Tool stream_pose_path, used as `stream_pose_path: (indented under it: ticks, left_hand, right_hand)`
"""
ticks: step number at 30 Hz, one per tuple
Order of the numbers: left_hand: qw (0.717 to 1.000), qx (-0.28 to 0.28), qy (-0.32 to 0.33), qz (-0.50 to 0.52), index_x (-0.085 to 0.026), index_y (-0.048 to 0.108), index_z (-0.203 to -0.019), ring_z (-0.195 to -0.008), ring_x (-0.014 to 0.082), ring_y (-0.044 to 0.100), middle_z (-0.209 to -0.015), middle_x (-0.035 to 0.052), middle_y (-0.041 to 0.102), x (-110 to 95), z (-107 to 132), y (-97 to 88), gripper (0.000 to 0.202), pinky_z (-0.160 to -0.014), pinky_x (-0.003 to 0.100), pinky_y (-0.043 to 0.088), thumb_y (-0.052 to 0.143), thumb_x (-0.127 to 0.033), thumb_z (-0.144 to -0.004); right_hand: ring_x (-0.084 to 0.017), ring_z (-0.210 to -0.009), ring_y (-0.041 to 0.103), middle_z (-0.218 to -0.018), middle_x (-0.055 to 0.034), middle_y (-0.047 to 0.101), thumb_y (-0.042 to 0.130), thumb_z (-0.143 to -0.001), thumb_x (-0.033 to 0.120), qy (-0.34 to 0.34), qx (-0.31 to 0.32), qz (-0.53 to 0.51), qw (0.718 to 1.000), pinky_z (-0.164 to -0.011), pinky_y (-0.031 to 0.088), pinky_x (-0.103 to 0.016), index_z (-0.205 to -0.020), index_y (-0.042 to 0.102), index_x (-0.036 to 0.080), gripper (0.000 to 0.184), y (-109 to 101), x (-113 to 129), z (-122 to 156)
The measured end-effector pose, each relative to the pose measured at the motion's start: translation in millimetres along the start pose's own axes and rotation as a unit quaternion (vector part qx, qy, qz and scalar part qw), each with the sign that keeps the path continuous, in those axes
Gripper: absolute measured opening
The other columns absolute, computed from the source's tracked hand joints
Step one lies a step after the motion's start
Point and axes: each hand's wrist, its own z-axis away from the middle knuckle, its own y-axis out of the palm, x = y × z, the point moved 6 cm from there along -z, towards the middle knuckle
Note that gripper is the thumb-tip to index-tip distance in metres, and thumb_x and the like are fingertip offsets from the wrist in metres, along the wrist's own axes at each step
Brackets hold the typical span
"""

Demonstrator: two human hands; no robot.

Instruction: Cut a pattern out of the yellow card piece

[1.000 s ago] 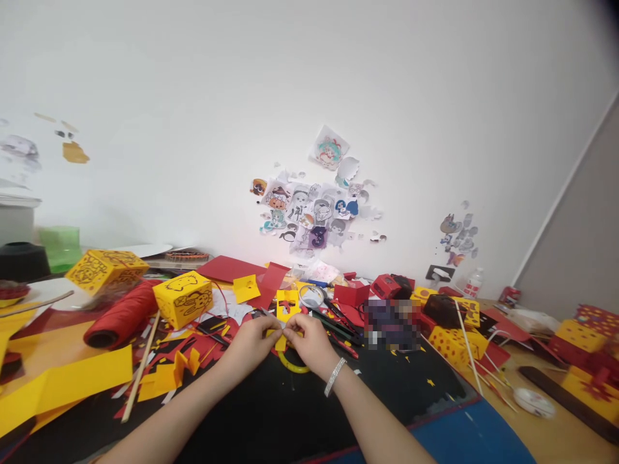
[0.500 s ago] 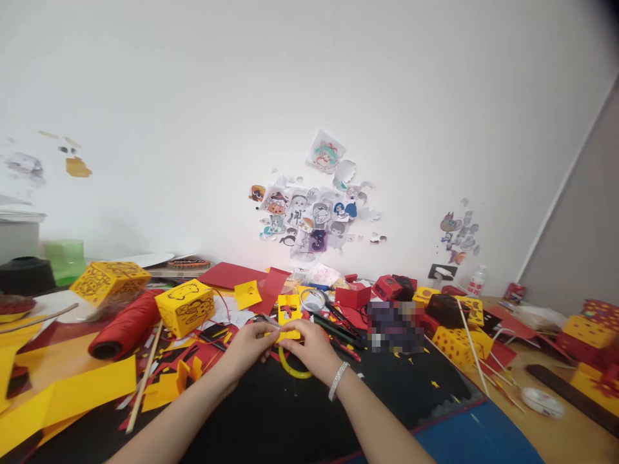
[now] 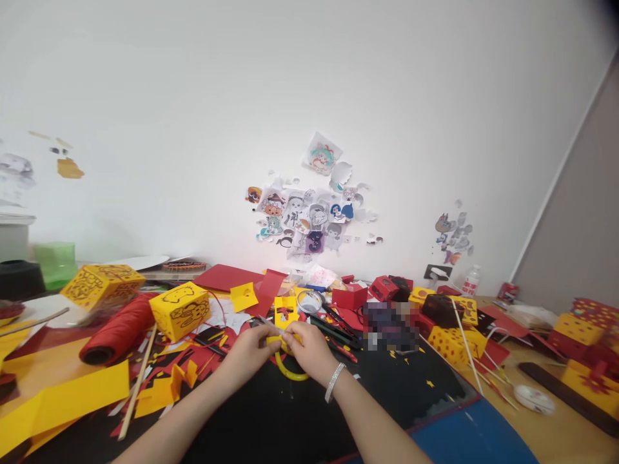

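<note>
My left hand (image 3: 254, 348) and my right hand (image 3: 312, 347) meet over the black mat (image 3: 280, 425). Both have fingers closed in a pinch, the tips almost touching. A thin pale sliver with a pointed grey end (image 3: 264, 320) shows at the fingertips; its kind is unclear. Bits of yellow paper show between the hands, partly hidden by the fingers. Under the right hand lies a yellow ring (image 3: 291, 375) like a tape roll, its upper part covered. Just beyond the fingers is a yellow paper piece with cut-out openings (image 3: 285, 307). A sparkling bracelet circles my right wrist.
Yellow patterned boxes (image 3: 180, 312), a red thread spool (image 3: 116, 330), a wooden stick (image 3: 138, 381) and paper scraps crowd the left. Behind stand a clear tape roll (image 3: 309, 300) and dark pens (image 3: 336, 328). Rightward are a blurred dark object (image 3: 391, 327) and dotted boxes (image 3: 457, 343).
The view has shifted slightly, moving the scene a little left. My fingers have changed their pinch; the yellow paper between them shows less, and the pale sliver shows more.
</note>
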Motion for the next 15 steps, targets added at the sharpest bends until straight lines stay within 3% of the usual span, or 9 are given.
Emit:
stream_pose_path:
  ticks: [5,10,15]
  left_hand:
    - [0.998,-0.018,-0.027,-0.055,-0.016,0.061,-0.068,-0.054,0.0167,0.054,-0.054,-0.0018,0.059,-5,4,-6.7,0.029,-0.052,0.025,0.038,0.052,-0.042,-0.063]
    - [0.996,0.006,-0.084,0.005,-0.016,0.056,-0.061,-0.041,0.0125,0.048,-0.041,-0.0058,0.05,1,3,-4.7,0.031,-0.045,0.023,0.035,0.055,-0.047,-0.057]
    - [0.994,-0.012,-0.072,0.084,-0.015,0.057,-0.066,-0.039,0.01,0.045,-0.043,-0.0063,0.05,-4,2,-8.9,0.038,-0.043,0.023,0.034,0.054,-0.052,-0.057]
  right_hand:
    - [-0.015,-0.072,0.054,-0.075,0.0005,0.061,0.051,-0.08,0.017,-0.009,0.012,-0.029,0.999,-0.066,0.037,-0.023,-0.077,0.06,0.02,0.01,1,1,1]
    - [-0.014,-0.069,0.053,-0.069,0.0014,0.058,0.052,-0.079,0.018,0.013,0.004,-0.086,0.996,-0.064,0.038,-0.023,-0.072,0.058,0.019,0.01,4,-4,-1]
    - [-0.013,-0.058,0.055,-0.061,0.0001,0.057,0.033,-0.09,0.035,0.057,0.012,-0.177,0.983,-0.054,0.043,-0.021,-0.072,0.056,0.017,0.035,9,-11,-4]
